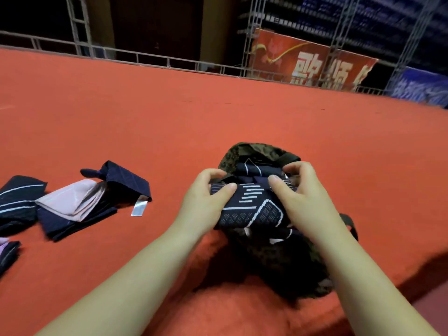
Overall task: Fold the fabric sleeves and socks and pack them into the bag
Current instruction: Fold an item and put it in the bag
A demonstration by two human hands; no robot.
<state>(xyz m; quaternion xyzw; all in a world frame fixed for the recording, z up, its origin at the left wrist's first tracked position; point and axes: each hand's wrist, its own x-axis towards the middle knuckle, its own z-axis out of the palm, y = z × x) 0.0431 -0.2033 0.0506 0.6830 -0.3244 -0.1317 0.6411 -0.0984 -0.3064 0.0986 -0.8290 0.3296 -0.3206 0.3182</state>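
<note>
Navy knitted fabric sleeve with white dashes and diamond mesh (252, 209), folded, long axis running left to right, lying across the mouth of the dark camouflage bag (286, 263) on the red felt surface (169, 122). Pinched at either end: left hand (206, 202) thumb and fingers (225, 189) closed on its left edge, right hand (303, 197) likewise on the right edge. Further navy and pink folded pieces (72, 204) well apart at left, one bearing a silver tag (139, 208), its print unreadable.

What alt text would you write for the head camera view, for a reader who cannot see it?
Both hands, left hand and right hand, press a folded navy patterned sleeve into the mouth of a dark camouflage bag on a red carpet. More folded fabrics lie to the left.
</note>
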